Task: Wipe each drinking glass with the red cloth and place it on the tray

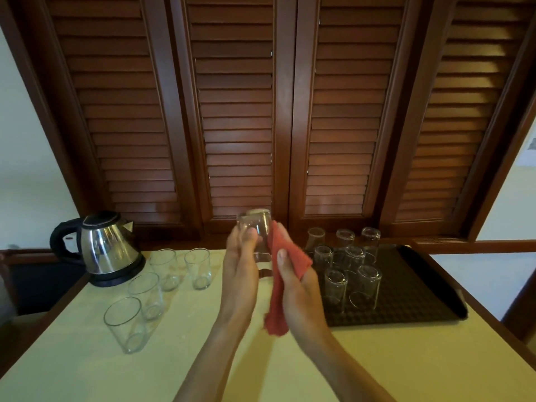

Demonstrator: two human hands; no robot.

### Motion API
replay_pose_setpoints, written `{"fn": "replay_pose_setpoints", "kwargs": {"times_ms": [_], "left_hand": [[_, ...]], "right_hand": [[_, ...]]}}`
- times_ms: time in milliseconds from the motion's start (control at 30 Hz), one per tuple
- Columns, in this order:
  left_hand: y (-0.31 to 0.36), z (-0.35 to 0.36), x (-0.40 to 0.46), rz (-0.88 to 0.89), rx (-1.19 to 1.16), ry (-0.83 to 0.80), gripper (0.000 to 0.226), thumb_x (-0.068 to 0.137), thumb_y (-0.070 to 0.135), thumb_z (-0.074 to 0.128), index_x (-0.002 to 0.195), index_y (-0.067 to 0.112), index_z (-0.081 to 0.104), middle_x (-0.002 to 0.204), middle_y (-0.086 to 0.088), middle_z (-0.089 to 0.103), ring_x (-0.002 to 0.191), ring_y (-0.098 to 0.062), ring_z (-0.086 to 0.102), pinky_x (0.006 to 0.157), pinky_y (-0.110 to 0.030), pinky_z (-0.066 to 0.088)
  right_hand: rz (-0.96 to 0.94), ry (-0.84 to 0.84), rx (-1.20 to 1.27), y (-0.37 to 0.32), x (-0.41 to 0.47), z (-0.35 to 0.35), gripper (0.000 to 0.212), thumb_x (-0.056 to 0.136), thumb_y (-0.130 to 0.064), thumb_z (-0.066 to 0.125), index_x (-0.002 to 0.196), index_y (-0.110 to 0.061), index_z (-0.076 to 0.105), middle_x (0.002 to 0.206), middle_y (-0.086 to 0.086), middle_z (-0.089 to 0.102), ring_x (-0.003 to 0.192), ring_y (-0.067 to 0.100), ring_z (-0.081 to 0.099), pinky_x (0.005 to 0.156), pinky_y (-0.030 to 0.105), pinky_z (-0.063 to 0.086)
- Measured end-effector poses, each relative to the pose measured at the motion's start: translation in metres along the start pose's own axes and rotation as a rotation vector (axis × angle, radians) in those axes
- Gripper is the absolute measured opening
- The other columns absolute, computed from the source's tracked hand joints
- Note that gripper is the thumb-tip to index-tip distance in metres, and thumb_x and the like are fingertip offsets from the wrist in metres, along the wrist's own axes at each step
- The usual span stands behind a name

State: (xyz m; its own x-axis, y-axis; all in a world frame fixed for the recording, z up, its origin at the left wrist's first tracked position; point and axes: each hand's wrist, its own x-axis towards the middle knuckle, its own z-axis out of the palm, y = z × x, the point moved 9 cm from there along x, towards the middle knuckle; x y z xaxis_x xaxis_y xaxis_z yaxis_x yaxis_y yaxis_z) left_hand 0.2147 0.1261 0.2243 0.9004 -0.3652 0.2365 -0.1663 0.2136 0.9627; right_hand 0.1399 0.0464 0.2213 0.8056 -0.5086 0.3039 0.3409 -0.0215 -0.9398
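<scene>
My left hand (240, 268) holds a clear drinking glass (258, 227) raised above the table's middle, base turned upward. My right hand (293, 282) grips the red cloth (282, 250) and presses it against the glass's right side; the cloth's tail hangs below my palm. Several clear glasses stand upside down on the dark tray (420, 288) at the right. Several more glasses stand upright on the table at the left, the nearest one (125, 323) near the front.
A steel electric kettle (106, 248) with a black handle sits at the table's back left corner. Wooden louvered doors (237, 111) rise right behind the pale yellow table (87, 369). The table's right edge runs just past the tray.
</scene>
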Motion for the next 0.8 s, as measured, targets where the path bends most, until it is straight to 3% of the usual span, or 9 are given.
{"fn": "replay_pose_setpoints", "kwargs": {"times_ms": [133,200,267,367,433,567,633,733,800], "left_hand": [[-0.015,0.006,-0.010,-0.140,-0.073,-0.057,0.046,0.085,0.058,0.059,0.124,0.035,0.064,0.114,0.003,0.077,0.095,-0.010,0.077,0.077,-0.034,0.065],[-0.017,0.011,-0.020,-0.152,-0.057,-0.081,0.048,0.081,0.056,0.062,0.124,0.035,0.068,0.112,0.006,0.078,0.098,-0.010,0.077,0.085,-0.039,0.064],[-0.008,0.006,-0.015,-0.079,-0.048,-0.052,0.047,0.087,0.052,0.061,0.128,0.030,0.069,0.114,0.006,0.078,0.104,-0.007,0.074,0.089,-0.029,0.060],[0.009,-0.010,0.003,-0.003,-0.037,0.053,0.036,0.101,0.043,0.055,0.125,0.023,0.072,0.108,0.014,0.077,0.099,0.009,0.068,0.077,-0.007,0.050],[0.005,-0.015,0.006,-0.018,-0.046,0.103,0.044,0.099,0.053,0.051,0.123,0.023,0.072,0.109,0.013,0.076,0.099,0.012,0.065,0.080,-0.011,0.047],[-0.011,-0.021,0.001,-0.023,-0.067,0.191,0.054,0.088,0.055,0.058,0.125,0.016,0.067,0.109,0.005,0.071,0.102,-0.009,0.067,0.090,-0.029,0.051],[-0.022,-0.018,0.000,-0.101,-0.096,0.144,0.044,0.094,0.040,0.064,0.128,0.012,0.063,0.110,-0.005,0.074,0.097,-0.014,0.072,0.086,-0.034,0.059],[-0.030,-0.013,0.001,-0.267,-0.127,0.016,0.037,0.099,0.040,0.061,0.111,0.006,0.071,0.101,-0.011,0.080,0.094,-0.021,0.077,0.072,-0.030,0.060],[-0.029,-0.016,0.002,-0.353,-0.170,-0.014,0.036,0.099,0.041,0.063,0.097,0.006,0.074,0.088,-0.008,0.081,0.086,-0.021,0.077,0.072,-0.033,0.057]], "right_hand": [[0.011,-0.003,-0.028,0.001,0.009,-0.003,0.040,0.102,-0.039,0.050,0.142,-0.038,0.053,0.126,-0.013,0.069,0.117,0.003,0.064,0.093,0.018,0.052],[0.107,0.026,0.047,0.000,0.022,-0.012,0.033,0.103,-0.032,0.047,0.133,-0.035,0.060,0.112,-0.006,0.076,0.107,0.008,0.070,0.093,0.033,0.058],[0.209,0.078,0.093,0.008,0.017,-0.014,0.027,0.100,-0.037,0.052,0.119,-0.027,0.068,0.104,0.001,0.078,0.103,0.020,0.073,0.100,0.050,0.054],[0.316,0.168,0.096,0.023,-0.004,-0.015,0.041,0.091,-0.051,0.058,0.118,-0.022,0.069,0.103,0.006,0.077,0.101,0.025,0.073,0.101,0.052,0.053],[0.388,0.247,0.176,0.032,-0.012,-0.017,0.040,0.094,-0.050,0.058,0.120,-0.021,0.068,0.105,0.012,0.075,0.101,0.031,0.071,0.099,0.055,0.053],[0.499,0.258,0.479,0.045,-0.026,-0.002,0.033,0.099,-0.039,0.057,0.116,-0.013,0.067,0.105,0.018,0.075,0.101,0.035,0.069,0.090,0.052,0.054],[0.451,0.244,0.489,0.048,-0.032,0.006,0.030,0.096,-0.037,0.060,0.111,-0.013,0.070,0.094,0.010,0.077,0.094,0.026,0.070,0.081,0.040,0.056],[0.150,0.086,0.146,0.038,-0.026,0.003,0.046,0.082,-0.065,0.062,0.111,-0.031,0.072,0.080,-0.010,0.069,0.085,0.013,0.064,0.080,0.030,0.051],[-0.267,-0.172,-0.357,0.019,-0.021,0.010,0.048,0.093,-0.063,0.054,0.134,-0.039,0.061,0.107,-0.019,0.070,0.108,0.008,0.063,0.100,0.031,0.045]]}}
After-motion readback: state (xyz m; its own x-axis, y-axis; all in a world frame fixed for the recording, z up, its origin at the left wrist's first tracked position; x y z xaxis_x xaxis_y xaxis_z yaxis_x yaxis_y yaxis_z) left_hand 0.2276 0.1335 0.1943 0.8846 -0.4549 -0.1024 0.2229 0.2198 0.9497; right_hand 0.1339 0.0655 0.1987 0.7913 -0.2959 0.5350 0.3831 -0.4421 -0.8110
